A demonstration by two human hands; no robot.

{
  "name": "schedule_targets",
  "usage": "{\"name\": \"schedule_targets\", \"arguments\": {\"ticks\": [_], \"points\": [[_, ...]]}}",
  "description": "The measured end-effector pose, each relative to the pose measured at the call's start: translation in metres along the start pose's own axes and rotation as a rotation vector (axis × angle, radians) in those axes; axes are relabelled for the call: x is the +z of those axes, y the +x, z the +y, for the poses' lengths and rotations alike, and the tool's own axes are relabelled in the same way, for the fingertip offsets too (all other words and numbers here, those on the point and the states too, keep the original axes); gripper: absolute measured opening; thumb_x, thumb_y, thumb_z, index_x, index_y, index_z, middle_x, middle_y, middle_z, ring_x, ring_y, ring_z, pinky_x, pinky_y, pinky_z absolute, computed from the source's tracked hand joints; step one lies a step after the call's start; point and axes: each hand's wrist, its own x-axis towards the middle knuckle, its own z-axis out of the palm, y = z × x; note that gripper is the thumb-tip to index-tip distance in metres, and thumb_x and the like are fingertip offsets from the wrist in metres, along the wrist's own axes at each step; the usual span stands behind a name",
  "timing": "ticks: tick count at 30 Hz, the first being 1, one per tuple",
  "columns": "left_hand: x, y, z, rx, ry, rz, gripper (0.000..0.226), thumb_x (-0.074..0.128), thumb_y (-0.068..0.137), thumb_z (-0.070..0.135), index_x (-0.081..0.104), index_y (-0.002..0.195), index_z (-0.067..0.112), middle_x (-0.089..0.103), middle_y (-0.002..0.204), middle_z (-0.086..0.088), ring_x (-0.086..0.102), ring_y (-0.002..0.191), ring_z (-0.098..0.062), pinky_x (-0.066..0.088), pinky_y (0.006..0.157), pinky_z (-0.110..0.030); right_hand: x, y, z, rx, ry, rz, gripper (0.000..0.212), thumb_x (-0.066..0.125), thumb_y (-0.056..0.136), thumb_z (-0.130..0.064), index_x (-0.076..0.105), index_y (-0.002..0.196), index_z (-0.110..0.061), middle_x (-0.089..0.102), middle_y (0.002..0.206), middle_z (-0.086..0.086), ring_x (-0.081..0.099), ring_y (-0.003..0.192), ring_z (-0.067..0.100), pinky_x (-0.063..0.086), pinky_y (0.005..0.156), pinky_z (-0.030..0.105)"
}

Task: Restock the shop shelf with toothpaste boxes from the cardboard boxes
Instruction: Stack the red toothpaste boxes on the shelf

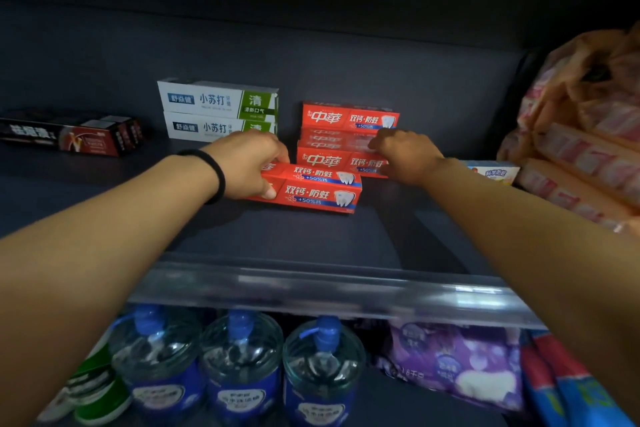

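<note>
Both arms reach onto a dark shelf [311, 236]. My left hand [247, 165] grips the left end of a red toothpaste box [318, 189] that lies on the shelf, with a black band on that wrist. Just behind it stands a stack of red toothpaste boxes [346, 120]. My right hand [403, 156] holds the right end of a blurred red box [332, 141] in the middle of that stack, fingers curled over it. No cardboard box is in view.
Two white-and-green toothpaste boxes [214, 107] are stacked left of the red stack, and black-and-red boxes [69, 135] lie further left. Orange bagged packs [581, 156] fill the right side. A small pale box [495, 173] lies beside them. Water bottles [239, 367] and purple packs [457, 364] stand below.
</note>
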Motion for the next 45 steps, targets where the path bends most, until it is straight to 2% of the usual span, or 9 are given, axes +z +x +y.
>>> {"name": "schedule_targets", "arguments": {"ticks": [7,13,16,20,25,29,34,38,45], "points": [[-0.017,-0.010,0.022,-0.038,0.015,0.002,0.047,0.078,0.075,0.027,0.059,0.118,0.022,0.059,0.117,0.000,0.056,0.106,-0.021,0.047,0.090,-0.034,-0.048,-0.036,0.002,-0.091,0.164,-0.052,0.055,0.064,0.087,-0.017,0.047,0.140,-0.022,0.047,0.142,-0.001,0.046,0.127,0.023,0.040,0.099,0.032],[-0.023,-0.017,0.051,-0.037,0.019,0.010,0.044,0.078,0.074,0.027,0.062,0.114,0.017,0.060,0.114,-0.003,0.058,0.103,-0.023,0.049,0.090,-0.038,-0.076,-0.069,-0.011,-0.269,0.360,-0.155,0.046,0.074,0.079,-0.015,0.060,0.123,-0.015,0.062,0.121,-0.001,0.059,0.106,0.016,0.049,0.092,0.030],[-0.025,-0.017,0.060,-0.045,0.014,0.005,0.045,0.079,0.074,0.027,0.061,0.115,0.018,0.060,0.116,-0.003,0.058,0.105,-0.024,0.049,0.091,-0.039,-0.071,-0.075,-0.009,-0.284,0.363,-0.234,0.036,0.074,0.077,-0.014,0.063,0.112,-0.012,0.066,0.110,0.001,0.062,0.097,0.018,0.053,0.088,0.037],[-0.024,-0.014,0.071,-0.034,-0.010,-0.008,0.045,0.078,0.076,0.027,0.061,0.116,0.018,0.060,0.116,-0.001,0.059,0.104,-0.022,0.050,0.090,-0.037,-0.069,-0.081,0.001,-0.235,0.469,-0.228,0.032,0.076,0.078,-0.023,0.063,0.106,-0.014,0.066,0.104,-0.004,0.062,0.090,0.012,0.052,0.083,0.028],[-0.019,-0.005,0.075,-0.009,-0.051,-0.003,0.052,0.078,0.075,0.029,0.059,0.123,0.020,0.058,0.123,-0.002,0.057,0.109,-0.023,0.048,0.095,-0.037,-0.061,-0.076,0.013,-0.201,0.418,-0.153,0.027,0.075,0.081,-0.031,0.064,0.094,-0.009,0.066,0.095,0.000,0.060,0.084,0.016,0.051,0.077,0.029],[-0.019,-0.003,0.062,-0.056,-0.084,-0.011,0.061,0.076,0.078,0.024,0.051,0.133,0.018,0.055,0.131,-0.002,0.053,0.117,-0.021,0.041,0.096,-0.031,-0.053,-0.075,0.029,-0.158,0.407,-0.161,0.028,0.073,0.083,-0.031,0.067,0.102,-0.012,0.068,0.101,-0.003,0.061,0.088,0.014,0.050,0.083,0.029],[-0.009,-0.002,0.037,-0.155,-0.213,-0.019,0.048,0.074,0.080,0.015,0.059,0.125,0.016,0.061,0.105,0.001,0.055,0.094,-0.013,0.041,0.081,-0.024,-0.038,-0.073,0.043,-0.106,0.409,-0.166,0.031,0.073,0.084,-0.027,0.066,0.111,-0.013,0.060,0.098,-0.010,0.055,0.087,0.009,0.041,0.080,0.022],[0.002,0.009,0.034,-0.180,-0.342,-0.006,0.049,0.074,0.080,0.016,0.057,0.126,0.016,0.062,0.114,-0.005,0.058,0.099,-0.016,0.041,0.082,-0.024,-0.028,-0.064,0.042,-0.096,0.436,-0.181,0.033,0.072,0.085,-0.027,0.064,0.115,-0.015,0.061,0.104,-0.008,0.056,0.090,0.009,0.043,0.082,0.023],[0.011,0.033,0.030,-0.238,-0.323,0.047,0.047,0.072,0.082,0.015,0.058,0.127,0.017,0.062,0.117,-0.006,0.059,0.104,-0.020,0.046,0.095,-0.031,-0.019,-0.043,0.047,-0.065,0.452,-0.189,0.034,0.071,0.086,-0.027,0.064,0.115,-0.012,0.063,0.108,-0.005,0.058,0.094,0.013,0.049,0.088,0.029]]}}
